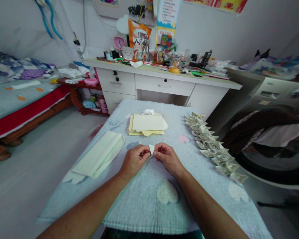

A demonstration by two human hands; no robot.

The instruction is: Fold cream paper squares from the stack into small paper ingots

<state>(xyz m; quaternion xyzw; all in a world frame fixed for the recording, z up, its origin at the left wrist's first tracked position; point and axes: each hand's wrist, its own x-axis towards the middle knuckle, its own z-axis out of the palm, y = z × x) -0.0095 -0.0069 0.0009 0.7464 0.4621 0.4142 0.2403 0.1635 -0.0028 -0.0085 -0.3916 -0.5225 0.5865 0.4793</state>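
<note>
Bare forearms (89, 212) reach in from the near edge over a cloth-covered worktop (139, 205), pale blue with printed shapes. The left hand (133, 160) pinches a small white paper piece (151, 150) at its left side, and the right hand (169, 160) pinches the same piece from the right. It looks triangular and sits between the two hands, near the middle of the worktop; whether it touches the surface cannot be told. Beyond it lies a stack of cream and yellow paper (149, 123), with crumpled white paper (148, 112) just behind. On the left, a long pale folded bundle (99, 154) lies at a slant. Along the right, folded paper shapes (210, 146) sit close together in a long band running from far to near. Past the far edge stands a white cabinet (161, 81) with drawers.
</note>
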